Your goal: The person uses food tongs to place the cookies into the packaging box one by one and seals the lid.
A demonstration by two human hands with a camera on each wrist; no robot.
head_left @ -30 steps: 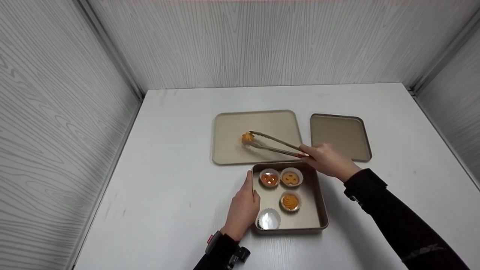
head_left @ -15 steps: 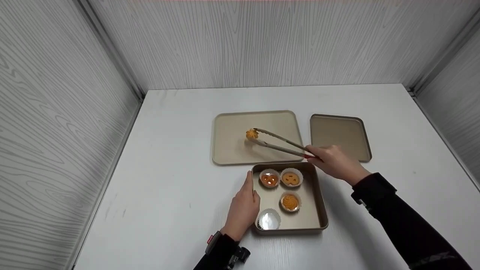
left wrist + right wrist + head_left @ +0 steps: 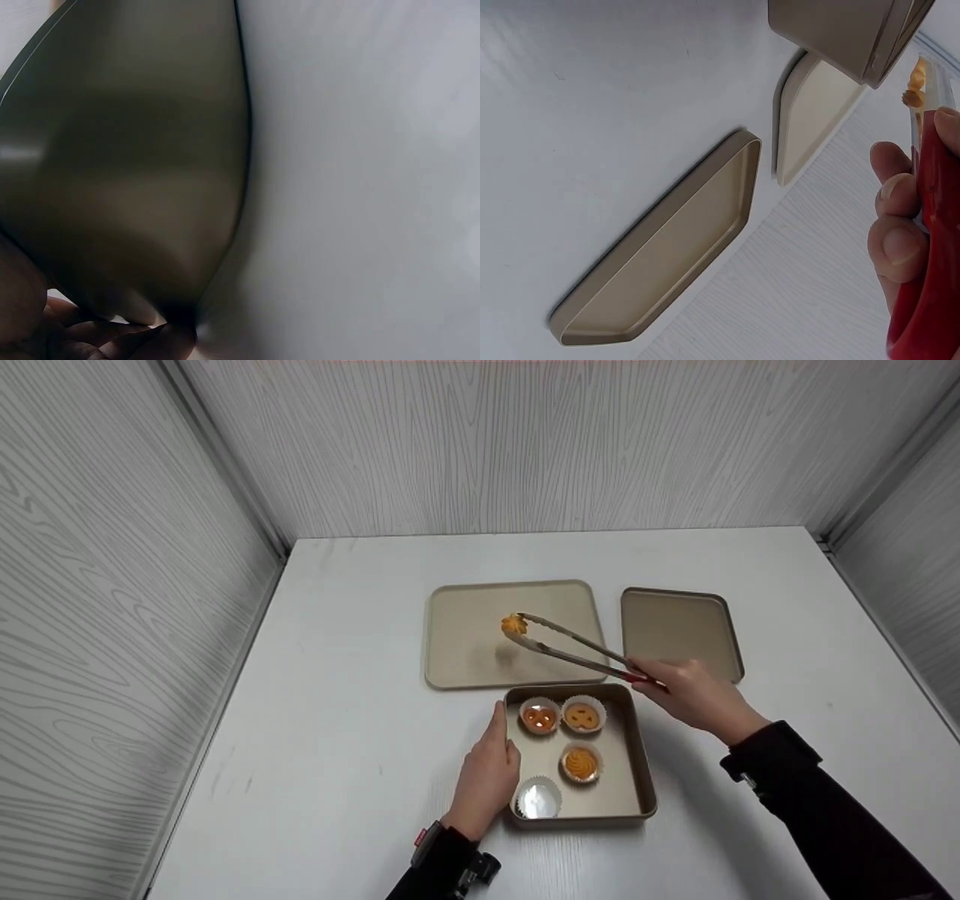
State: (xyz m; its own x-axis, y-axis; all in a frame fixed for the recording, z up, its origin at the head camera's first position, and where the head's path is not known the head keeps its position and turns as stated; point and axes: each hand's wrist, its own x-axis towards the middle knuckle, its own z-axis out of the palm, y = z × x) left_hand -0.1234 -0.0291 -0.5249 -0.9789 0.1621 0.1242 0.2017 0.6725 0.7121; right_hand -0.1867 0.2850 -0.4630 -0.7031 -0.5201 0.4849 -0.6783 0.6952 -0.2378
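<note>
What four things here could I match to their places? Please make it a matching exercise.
Things
1. small orange ridged pastry
2. long metal tongs with red handles
3. fluted white paper cup without a pastry
4. shallow square brown tray

Places
A. in the near left corner of the deep square brown pan
B. in the right hand
C. to the right of the wide beige tray
D. between two metal tips

Pairs: 1-D, 2-B, 3-A, 4-C
</note>
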